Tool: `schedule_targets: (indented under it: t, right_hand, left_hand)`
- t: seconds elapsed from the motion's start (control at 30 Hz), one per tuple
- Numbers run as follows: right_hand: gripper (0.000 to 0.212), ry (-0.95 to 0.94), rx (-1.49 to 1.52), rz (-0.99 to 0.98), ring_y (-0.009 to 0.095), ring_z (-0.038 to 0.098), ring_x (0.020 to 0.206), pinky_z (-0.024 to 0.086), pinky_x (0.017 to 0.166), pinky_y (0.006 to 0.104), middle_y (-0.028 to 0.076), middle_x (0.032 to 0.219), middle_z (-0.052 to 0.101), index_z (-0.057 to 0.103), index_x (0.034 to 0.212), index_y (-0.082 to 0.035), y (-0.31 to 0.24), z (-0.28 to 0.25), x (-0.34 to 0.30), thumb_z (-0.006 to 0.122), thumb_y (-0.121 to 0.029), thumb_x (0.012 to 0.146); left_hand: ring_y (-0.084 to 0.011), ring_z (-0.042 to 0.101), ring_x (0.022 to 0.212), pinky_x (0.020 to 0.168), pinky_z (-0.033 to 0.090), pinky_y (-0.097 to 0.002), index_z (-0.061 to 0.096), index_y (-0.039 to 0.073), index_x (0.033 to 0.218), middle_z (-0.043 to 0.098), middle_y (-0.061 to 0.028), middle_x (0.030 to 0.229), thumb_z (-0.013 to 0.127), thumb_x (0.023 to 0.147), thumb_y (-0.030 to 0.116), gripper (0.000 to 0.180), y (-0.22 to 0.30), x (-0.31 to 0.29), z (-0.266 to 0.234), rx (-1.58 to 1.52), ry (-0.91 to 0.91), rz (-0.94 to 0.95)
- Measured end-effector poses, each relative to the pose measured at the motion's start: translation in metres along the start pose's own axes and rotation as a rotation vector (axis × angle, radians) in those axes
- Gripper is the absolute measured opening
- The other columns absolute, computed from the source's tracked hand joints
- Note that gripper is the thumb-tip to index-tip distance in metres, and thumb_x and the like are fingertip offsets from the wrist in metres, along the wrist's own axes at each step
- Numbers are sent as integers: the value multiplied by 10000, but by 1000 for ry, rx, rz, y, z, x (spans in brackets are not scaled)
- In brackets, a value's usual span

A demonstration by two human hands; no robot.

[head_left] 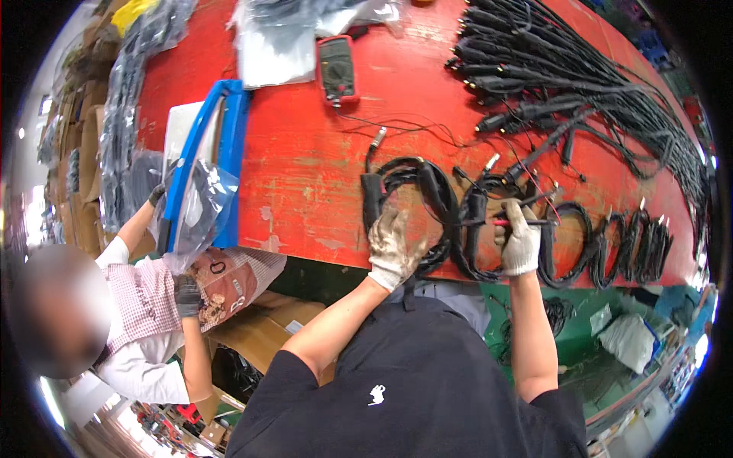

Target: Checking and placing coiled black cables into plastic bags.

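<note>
My left hand (391, 248), in a soiled white glove, lies on the near left part of a coiled black cable (435, 191). Its fingers are stretched out and the thumb stands apart. My right hand (521, 243), also gloved, is closed around multimeter test probes; a red probe (501, 223) shows at its left side and dark probe parts jut out to the right. Beneath and beside that hand lies a second black cable coil (472, 233). Thin leads run across the table to a red-edged multimeter (337, 70) farther back.
More coiled black cables (565, 278) line the near right edge of the red table (305, 175). A large bundle of black cables (565, 61) fills the far right. At left, a co-worker's gloved hands (187, 296) handle a plastic bag beside a blue frame-shaped device (229, 164).
</note>
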State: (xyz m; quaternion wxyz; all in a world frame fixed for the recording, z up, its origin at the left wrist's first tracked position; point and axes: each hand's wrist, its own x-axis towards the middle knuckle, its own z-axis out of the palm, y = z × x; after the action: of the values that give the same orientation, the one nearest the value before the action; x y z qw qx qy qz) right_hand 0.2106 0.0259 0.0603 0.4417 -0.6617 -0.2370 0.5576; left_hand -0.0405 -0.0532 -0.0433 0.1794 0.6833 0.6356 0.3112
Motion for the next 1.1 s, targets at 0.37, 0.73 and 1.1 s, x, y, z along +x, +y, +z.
schedule_targets:
  t: [0.37,0.73,1.1]
  right_hand:
    - [187,-47,4,88,69,543,518,423,458,236,-14,743,644,702,1005,-96,-19,3,-9,704,-275,953]
    - [164,4,269,102,49,472,487,342,415,183,-22,729,597,682,1004,-99,-42,-79,26,672,-262,992]
    - [209,-9,219,30,49,488,490,358,425,185,-20,745,600,686,1042,-67,-68,-102,44,651,-271,1011]
  left_hand:
    - [-370,614,953,842,482,-493,654,116,1106,672,-112,1002,661,841,110,265,52,56,4,-46,-394,214]
    - [-370,597,1053,920,442,-497,575,49,1258,644,-173,1069,795,763,486,695,38,-4,-10,407,-682,252]
    - [-343,673,944,821,519,-492,649,123,1104,682,-128,975,818,761,421,484,-54,-44,-70,470,-767,133]
